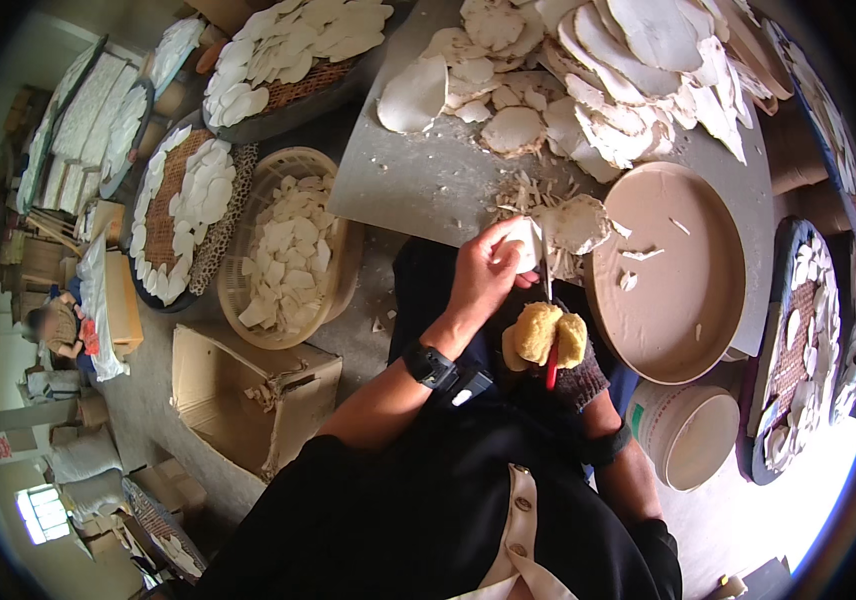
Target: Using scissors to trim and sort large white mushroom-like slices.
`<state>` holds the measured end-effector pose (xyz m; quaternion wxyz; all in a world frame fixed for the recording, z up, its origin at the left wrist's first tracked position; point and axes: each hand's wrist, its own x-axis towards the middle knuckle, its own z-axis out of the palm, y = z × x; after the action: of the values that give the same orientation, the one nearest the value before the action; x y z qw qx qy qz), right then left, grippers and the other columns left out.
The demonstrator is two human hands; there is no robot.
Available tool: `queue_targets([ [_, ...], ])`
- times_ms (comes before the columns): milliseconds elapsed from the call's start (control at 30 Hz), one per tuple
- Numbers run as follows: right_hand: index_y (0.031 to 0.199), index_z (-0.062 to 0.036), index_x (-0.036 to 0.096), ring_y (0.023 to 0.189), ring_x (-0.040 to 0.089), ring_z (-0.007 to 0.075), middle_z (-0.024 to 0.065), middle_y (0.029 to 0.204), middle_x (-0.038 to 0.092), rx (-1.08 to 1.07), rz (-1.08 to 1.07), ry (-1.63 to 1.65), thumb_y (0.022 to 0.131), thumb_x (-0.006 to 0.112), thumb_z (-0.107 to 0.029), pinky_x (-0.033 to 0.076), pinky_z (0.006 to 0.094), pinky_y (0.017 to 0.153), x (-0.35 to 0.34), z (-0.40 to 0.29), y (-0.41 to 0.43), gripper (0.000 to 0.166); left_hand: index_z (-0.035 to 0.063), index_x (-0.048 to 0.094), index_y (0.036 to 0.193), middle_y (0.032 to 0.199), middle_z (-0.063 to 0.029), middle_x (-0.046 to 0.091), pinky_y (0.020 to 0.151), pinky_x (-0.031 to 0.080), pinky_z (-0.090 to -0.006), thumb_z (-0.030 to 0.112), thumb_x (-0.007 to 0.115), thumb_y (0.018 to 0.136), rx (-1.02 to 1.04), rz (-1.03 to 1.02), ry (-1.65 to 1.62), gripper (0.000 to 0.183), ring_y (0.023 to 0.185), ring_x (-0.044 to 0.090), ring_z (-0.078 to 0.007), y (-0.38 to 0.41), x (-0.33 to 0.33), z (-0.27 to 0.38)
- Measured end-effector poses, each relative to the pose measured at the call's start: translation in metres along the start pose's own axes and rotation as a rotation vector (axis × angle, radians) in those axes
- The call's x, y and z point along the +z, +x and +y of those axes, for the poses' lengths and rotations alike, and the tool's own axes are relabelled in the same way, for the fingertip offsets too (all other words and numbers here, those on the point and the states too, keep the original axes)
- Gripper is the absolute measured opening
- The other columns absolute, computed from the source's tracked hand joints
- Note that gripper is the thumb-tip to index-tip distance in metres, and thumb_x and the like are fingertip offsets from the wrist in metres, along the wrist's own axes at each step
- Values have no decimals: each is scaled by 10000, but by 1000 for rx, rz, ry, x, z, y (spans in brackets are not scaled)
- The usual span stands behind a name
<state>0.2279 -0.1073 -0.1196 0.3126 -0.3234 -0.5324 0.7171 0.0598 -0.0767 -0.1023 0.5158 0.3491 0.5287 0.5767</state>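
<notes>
Pinched in my left hand [489,259] is a thin white slice [527,244], possibly a dried root or fungus. My right hand [581,382], in a dark knitted glove, grips scissors [545,277] with yellow padding [540,334] and a red part on the handles. Their blade stands upright against the slice's right edge; whether the blades are apart cannot be seen. A rough-edged slice [581,223] lies just beyond the blade, near narrow trimmings [529,196] at the table's front edge. A large heap of untrimmed slices [623,90] covers the back of the grey table [398,180].
A round tan tray [732,300] with a few scraps sits at right, above a white bucket [687,435]. Left stand a plastic basket [229,292] of white pieces, an open cardboard box [300,375] and woven trays [172,180] of slices. Another person [60,326] is far left.
</notes>
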Motion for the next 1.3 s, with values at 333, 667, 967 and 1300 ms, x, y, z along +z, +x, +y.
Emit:
queue_targets([
  [333,944,-63,604,805,617,277,93,877,643,-123,31,-267,682,671,-183,499,358,724,6,-4,2,296,-6,457,1170,878,-129,630,550,528,-256,86,534,878,-83,-82,4,315,651,638,-182,-1,-23,13],
  [667,1000,-40,571,874,586,321,143,925,616,-221,-76,-447,723,636,-133,476,390,763,3,-3,5,300,51,516,1034,794,-46,617,458,408,-184,149,559,885,-176,-209,229,183,522,527,-67,8,-35,38],
  [967,1009,-57,539,862,627,266,110,899,615,-79,-96,-514,715,718,-257,489,333,757,5,-21,-7,397,39,552,1020,958,-70,588,677,514,-279,-28,550,805,-50,79,870,225,841,604,-157,7,-197,92],
  [1300,1026,-75,562,770,625,340,139,856,623,-297,-285,-495,763,621,-202,505,373,673,27,-53,-9,297,1,548,1157,1056,-118,616,785,475,-257,175,702,778,101,-467,784,444,888,606,-144,88,15,50],
])
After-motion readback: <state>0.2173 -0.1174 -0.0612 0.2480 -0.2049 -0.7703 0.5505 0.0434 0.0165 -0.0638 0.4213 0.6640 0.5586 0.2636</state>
